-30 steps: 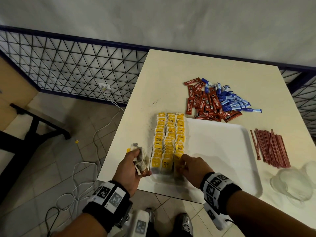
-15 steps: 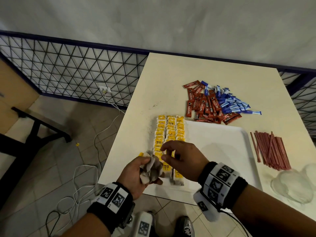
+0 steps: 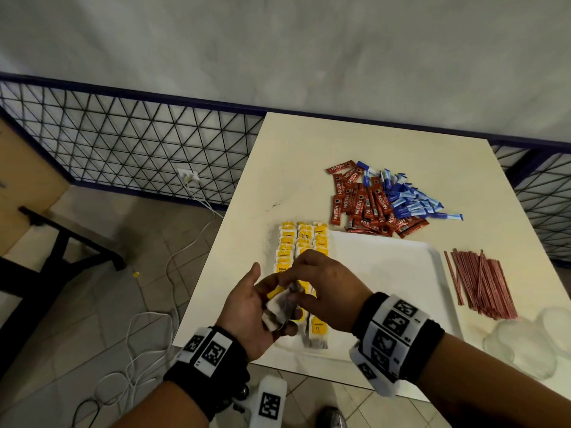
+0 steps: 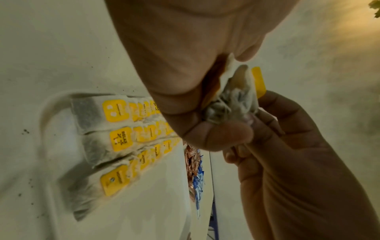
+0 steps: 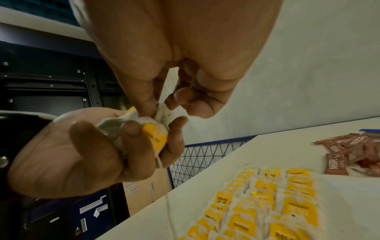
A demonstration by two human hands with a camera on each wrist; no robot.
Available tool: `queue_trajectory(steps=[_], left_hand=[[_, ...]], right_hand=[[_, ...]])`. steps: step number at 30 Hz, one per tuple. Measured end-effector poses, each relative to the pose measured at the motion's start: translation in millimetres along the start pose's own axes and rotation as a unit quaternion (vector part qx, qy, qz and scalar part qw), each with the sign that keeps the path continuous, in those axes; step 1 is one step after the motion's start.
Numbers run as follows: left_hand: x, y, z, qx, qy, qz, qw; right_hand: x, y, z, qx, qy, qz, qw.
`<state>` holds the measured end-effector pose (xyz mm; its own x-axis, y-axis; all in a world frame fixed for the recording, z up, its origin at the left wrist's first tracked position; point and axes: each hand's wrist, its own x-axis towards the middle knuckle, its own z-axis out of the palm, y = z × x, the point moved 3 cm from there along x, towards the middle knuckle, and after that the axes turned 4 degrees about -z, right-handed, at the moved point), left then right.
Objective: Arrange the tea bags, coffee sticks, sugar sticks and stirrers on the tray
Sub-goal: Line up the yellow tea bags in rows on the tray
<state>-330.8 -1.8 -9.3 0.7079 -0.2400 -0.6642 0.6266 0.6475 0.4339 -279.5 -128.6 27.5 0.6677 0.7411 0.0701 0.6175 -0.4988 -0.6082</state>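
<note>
Left hand [image 3: 253,307] raised palm-up above tray's near-left corner, fingers curled round crumpled tea bags [image 3: 279,310]. Right hand [image 3: 327,291] brought over from right — thumb and forefinger pinched on one bag in bunch, other fingers loosely bent. Number of bags in bunch hard to make out; near ends of tea-bag rows [image 3: 304,239] hidden by hands. White tray [image 3: 401,273] below, rows laid along its left side.
</note>
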Motion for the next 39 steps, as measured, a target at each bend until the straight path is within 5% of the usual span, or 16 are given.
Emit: queue_trajectory(steps=[12, 21, 26, 31, 34, 39], left_hand=[[9.1, -0.7, 6.6, 0.037, 0.018, 0.055, 0.998], [11.6, -12.7, 0.8, 0.015, 0.076, -0.016, 0.997], [13.5, -6.4, -14.0, 0.020, 0.163, 0.085, 0.983], [-4.7, 32.4, -18.8, 0.164, 0.125, 0.244, 0.947], [-11.8, 40.7, -3.9, 0.309, 0.081, 0.252, 0.914], [-10.8, 41.2, 6.8, 0.335, 0.065, 0.232, 0.911]], right_hand=[[-2.5, 8.4, 1.4, 0.011, 0.034, 0.021, 0.999], [-0.9, -1.0, -6.8, 0.067, 0.109, -0.001, 0.992], [-0.6, -2.7, -21.0, 0.102, 0.179, 0.011, 0.978], [1.5, 0.8, -25.9, 0.080, 0.180, 0.022, 0.980], [2.8, -0.7, -26.7, 0.074, 0.214, 0.005, 0.974], [3.5, -4.1, -25.8, 0.059, 0.253, -0.017, 0.966]])
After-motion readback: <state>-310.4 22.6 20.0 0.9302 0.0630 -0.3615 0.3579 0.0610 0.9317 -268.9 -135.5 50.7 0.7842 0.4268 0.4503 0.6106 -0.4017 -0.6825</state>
